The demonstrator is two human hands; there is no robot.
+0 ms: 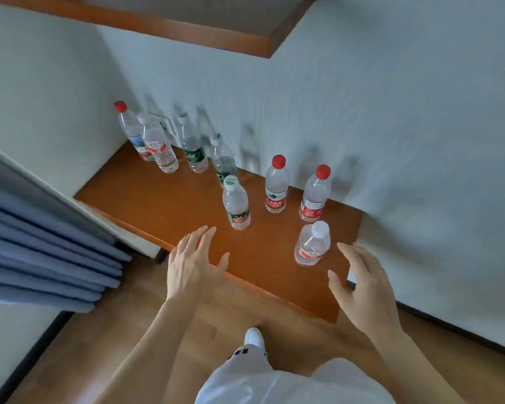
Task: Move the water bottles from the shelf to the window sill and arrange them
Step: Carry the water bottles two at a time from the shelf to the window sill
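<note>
Several clear water bottles stand upright on a brown wooden shelf [158,199] against the white wall. Nearest my hands are a white-capped bottle with a red label [312,243], a white-capped bottle with a green and red label [236,204], and two red-capped bottles [277,185] [315,195]. Further back left stand more bottles, one with a red cap [129,126]. My left hand [194,265] hovers open over the shelf's front edge, below the green-labelled bottle. My right hand [362,281] is open just right of the nearest white-capped bottle, not touching it.
A second wooden shelf [187,30] hangs overhead. Blue curtain folds [41,252] and a white frame lie to the left. Wooden floor [114,330] runs below, with my white trousers and shoe [254,339] at the bottom.
</note>
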